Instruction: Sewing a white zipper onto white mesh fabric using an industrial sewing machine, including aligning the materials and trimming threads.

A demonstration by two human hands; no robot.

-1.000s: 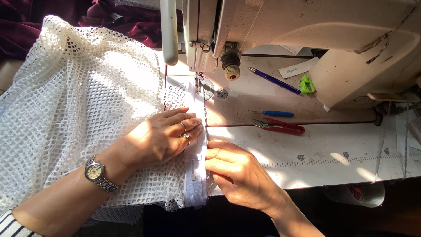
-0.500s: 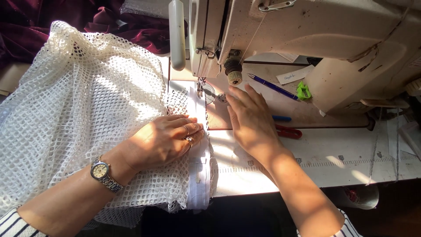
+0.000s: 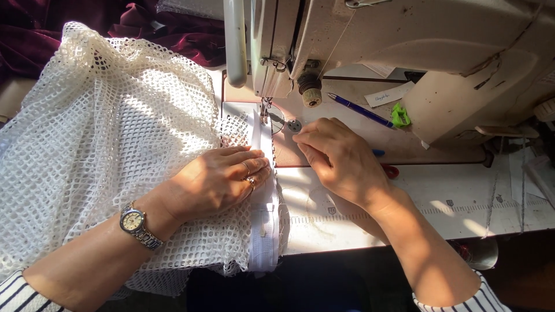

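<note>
Left hand (image 3: 222, 179) flat, open on mesh fabric (image 3: 115, 144), right hand (image 3: 338, 159) open just beside

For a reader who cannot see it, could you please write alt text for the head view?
A person's left hand presses cream mesh fabric with a white edging strip flat on a sewing machine table, while the right hand rests beside the needle. A blue pen lies behind the hands.
</note>
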